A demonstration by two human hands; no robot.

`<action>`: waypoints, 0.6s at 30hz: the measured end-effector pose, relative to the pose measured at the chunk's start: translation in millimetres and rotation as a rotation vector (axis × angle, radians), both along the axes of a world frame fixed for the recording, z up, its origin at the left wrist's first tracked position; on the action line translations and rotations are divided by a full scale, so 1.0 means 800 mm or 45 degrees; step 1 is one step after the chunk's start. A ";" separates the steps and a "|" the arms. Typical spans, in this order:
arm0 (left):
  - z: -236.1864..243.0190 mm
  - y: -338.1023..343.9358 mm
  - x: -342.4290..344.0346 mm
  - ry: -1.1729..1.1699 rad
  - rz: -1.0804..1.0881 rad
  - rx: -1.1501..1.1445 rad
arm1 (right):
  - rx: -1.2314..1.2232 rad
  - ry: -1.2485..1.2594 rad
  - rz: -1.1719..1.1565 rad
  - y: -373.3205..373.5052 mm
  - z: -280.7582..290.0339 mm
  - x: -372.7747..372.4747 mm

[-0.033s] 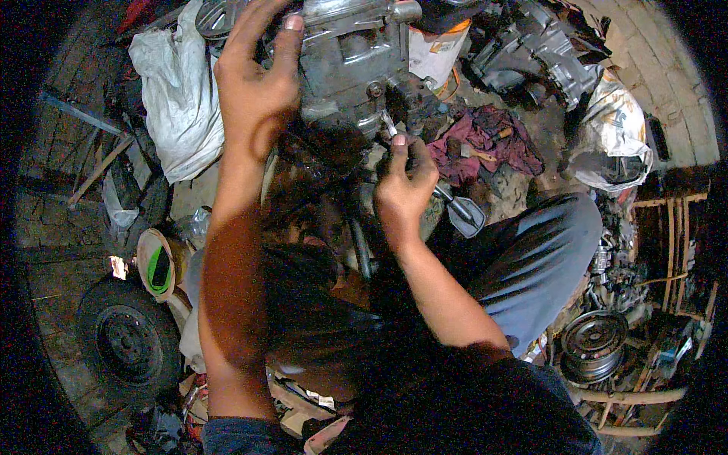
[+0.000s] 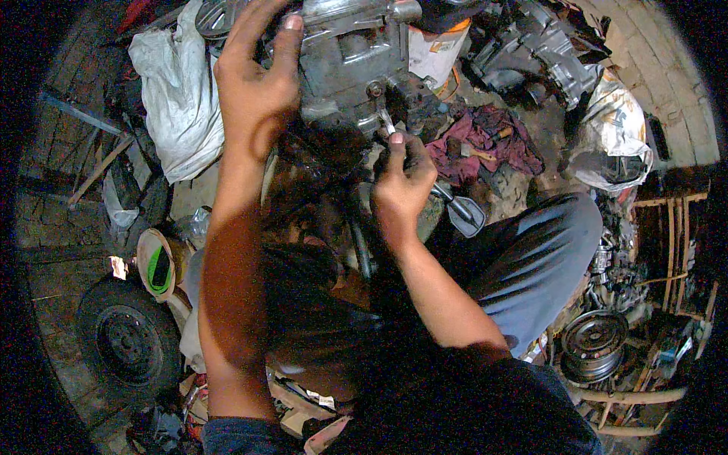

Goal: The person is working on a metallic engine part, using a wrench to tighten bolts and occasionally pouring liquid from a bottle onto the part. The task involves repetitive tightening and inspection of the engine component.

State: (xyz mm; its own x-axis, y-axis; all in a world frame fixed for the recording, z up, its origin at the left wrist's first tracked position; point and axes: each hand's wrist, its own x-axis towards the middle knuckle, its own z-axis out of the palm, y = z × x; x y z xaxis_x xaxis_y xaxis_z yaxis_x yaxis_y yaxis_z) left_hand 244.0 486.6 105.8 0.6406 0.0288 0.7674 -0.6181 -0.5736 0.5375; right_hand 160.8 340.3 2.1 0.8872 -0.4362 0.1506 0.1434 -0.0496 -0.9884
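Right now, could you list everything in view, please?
Bulky metal casing: one, grey, top centre
Slim tool: one, pale, upper centre
Angular metal housing: one, grey, upper right
Crumpled cloth: one, maroon, right of centre
Draped sack: one, white, upper left
Plastic bag: one, white, far right
Tyred wheel: one, black, lower left
Wheel rim: one or more, dark, lower right
Other clutter: uncountable, mixed, around
Trousered leg: one clear, bluish, right
Left hand: one, smudged, at casing's left
Right hand: one, smudged, pinching tool

Grey metal casing (image 2: 350, 64): top centre. Crumpled white sack (image 2: 176, 98): upper left, left of casing. Crumpled maroon cloth (image 2: 517, 144): right of centre. Round black rubber-tyred wheel (image 2: 127, 345): lower left.
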 end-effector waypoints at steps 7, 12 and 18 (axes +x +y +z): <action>-0.001 0.000 0.002 -0.054 -0.010 0.016 | 0.060 0.039 -0.118 0.018 0.016 0.019; -0.001 0.000 0.001 -0.086 0.012 0.040 | -0.044 0.132 -0.063 0.010 0.009 0.016; -0.003 0.000 0.001 -0.075 0.000 0.004 | -0.014 0.010 -0.064 0.019 0.008 0.017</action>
